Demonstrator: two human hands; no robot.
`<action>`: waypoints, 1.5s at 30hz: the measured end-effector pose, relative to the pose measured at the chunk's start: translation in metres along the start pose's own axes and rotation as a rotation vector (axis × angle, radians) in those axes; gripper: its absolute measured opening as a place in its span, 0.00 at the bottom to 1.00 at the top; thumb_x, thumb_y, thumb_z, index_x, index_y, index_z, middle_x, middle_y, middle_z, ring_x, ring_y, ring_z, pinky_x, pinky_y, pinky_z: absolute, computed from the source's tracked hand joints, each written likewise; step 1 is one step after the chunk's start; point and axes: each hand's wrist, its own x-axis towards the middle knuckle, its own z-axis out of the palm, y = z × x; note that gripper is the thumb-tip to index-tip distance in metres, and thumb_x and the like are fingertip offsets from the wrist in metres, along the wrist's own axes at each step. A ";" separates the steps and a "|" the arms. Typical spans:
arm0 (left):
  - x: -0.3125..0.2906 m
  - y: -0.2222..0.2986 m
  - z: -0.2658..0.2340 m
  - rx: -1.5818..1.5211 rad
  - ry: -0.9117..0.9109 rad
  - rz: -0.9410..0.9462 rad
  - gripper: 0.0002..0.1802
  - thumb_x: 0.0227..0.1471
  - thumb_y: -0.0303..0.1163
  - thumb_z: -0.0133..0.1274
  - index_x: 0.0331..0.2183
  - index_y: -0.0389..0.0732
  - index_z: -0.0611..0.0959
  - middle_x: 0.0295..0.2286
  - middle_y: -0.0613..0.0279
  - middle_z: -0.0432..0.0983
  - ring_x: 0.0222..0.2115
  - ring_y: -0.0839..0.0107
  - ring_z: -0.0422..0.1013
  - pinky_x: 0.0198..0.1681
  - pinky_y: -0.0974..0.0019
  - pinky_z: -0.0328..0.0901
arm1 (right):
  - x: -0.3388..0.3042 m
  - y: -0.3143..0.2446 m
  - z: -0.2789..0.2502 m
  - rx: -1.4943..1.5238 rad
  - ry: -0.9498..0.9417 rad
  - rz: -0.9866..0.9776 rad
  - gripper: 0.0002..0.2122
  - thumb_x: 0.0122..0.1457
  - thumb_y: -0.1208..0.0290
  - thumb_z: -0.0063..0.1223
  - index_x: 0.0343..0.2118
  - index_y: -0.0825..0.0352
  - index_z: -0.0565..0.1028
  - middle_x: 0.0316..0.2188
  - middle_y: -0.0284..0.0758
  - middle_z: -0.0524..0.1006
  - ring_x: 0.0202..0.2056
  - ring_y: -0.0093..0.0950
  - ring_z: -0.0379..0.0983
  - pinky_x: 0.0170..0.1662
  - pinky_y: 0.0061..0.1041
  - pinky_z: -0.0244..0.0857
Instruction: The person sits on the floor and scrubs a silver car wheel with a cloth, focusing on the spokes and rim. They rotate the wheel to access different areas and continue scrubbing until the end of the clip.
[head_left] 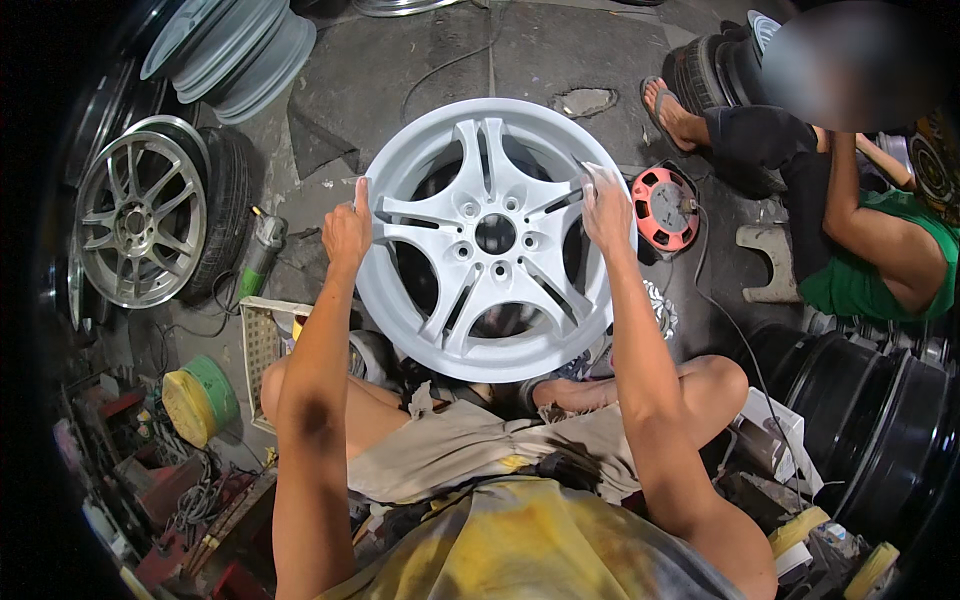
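Observation:
A pale grey-white wheel rim [480,365] with paired spokes is in front of me, above my crossed legs. My left hand [347,228] is closed round its left outer edge, thumb pointing up. On the opposite side, my right hand [606,212] grips the rim's right edge near the end of a spoke. White dust coats these fingers, and a thin dark sliver shows beside their tips. Whether a small piece lies under the right fingers I cannot tell.
An orange-red round device [664,208] with a cord lies right of the rim. At left are an angle grinder [262,248], a silver wheel [140,215], a tyre [225,205] and a cream basket [258,350]. A co-worker in a green top [890,265] sits at right, near black wheels [850,420].

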 end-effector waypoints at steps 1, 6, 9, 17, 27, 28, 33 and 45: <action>-0.003 0.001 0.000 0.005 -0.001 0.003 0.52 0.62 0.70 0.32 0.39 0.25 0.85 0.39 0.26 0.78 0.45 0.33 0.74 0.53 0.42 0.65 | -0.002 0.002 -0.001 0.007 0.025 -0.031 0.18 0.64 0.73 0.47 0.57 0.61 0.75 0.53 0.40 0.76 0.53 0.42 0.73 0.54 0.40 0.67; -0.001 0.004 -0.004 -0.001 0.028 0.057 0.52 0.62 0.70 0.32 0.39 0.25 0.85 0.38 0.26 0.78 0.44 0.32 0.74 0.53 0.41 0.65 | -0.024 0.002 0.004 0.015 0.139 -0.038 0.17 0.63 0.74 0.48 0.55 0.62 0.76 0.53 0.41 0.76 0.50 0.46 0.74 0.53 0.41 0.68; -0.006 0.005 -0.004 -0.015 0.000 -0.018 0.52 0.62 0.70 0.33 0.38 0.24 0.85 0.39 0.26 0.77 0.44 0.32 0.74 0.53 0.41 0.65 | -0.024 -0.017 0.005 -0.049 0.095 0.004 0.20 0.62 0.75 0.50 0.58 0.60 0.72 0.56 0.41 0.73 0.49 0.45 0.75 0.51 0.43 0.70; -0.003 -0.001 0.001 -0.006 0.035 0.025 0.52 0.61 0.70 0.32 0.38 0.25 0.85 0.39 0.26 0.77 0.44 0.33 0.73 0.53 0.41 0.65 | -0.034 -0.019 0.016 -0.095 0.153 0.017 0.21 0.63 0.73 0.50 0.60 0.59 0.71 0.59 0.38 0.71 0.48 0.47 0.75 0.48 0.47 0.71; -0.006 0.004 -0.003 -0.003 0.026 0.016 0.51 0.61 0.70 0.32 0.38 0.26 0.85 0.38 0.27 0.78 0.44 0.33 0.74 0.53 0.41 0.65 | -0.051 -0.034 0.018 -0.088 0.111 0.094 0.20 0.64 0.71 0.48 0.60 0.62 0.70 0.57 0.40 0.71 0.51 0.48 0.74 0.51 0.45 0.69; -0.006 0.005 -0.002 -0.009 0.027 0.016 0.51 0.61 0.70 0.32 0.39 0.26 0.85 0.38 0.27 0.78 0.44 0.33 0.74 0.53 0.41 0.65 | -0.046 -0.032 0.015 -0.095 0.115 0.107 0.21 0.64 0.72 0.49 0.60 0.62 0.70 0.57 0.40 0.71 0.51 0.48 0.73 0.51 0.45 0.69; -0.007 0.001 -0.004 -0.050 0.003 0.021 0.51 0.62 0.70 0.32 0.39 0.26 0.86 0.38 0.28 0.78 0.44 0.34 0.74 0.53 0.42 0.65 | -0.045 -0.048 0.026 -0.121 0.207 0.149 0.21 0.63 0.72 0.50 0.59 0.62 0.71 0.56 0.42 0.71 0.51 0.46 0.74 0.48 0.45 0.70; -0.008 0.009 -0.010 -0.028 -0.021 -0.010 0.52 0.61 0.71 0.32 0.38 0.25 0.86 0.38 0.27 0.78 0.44 0.34 0.74 0.53 0.42 0.66 | -0.035 -0.040 0.022 -0.054 0.192 0.238 0.19 0.63 0.72 0.49 0.57 0.68 0.73 0.55 0.44 0.70 0.50 0.50 0.73 0.50 0.46 0.69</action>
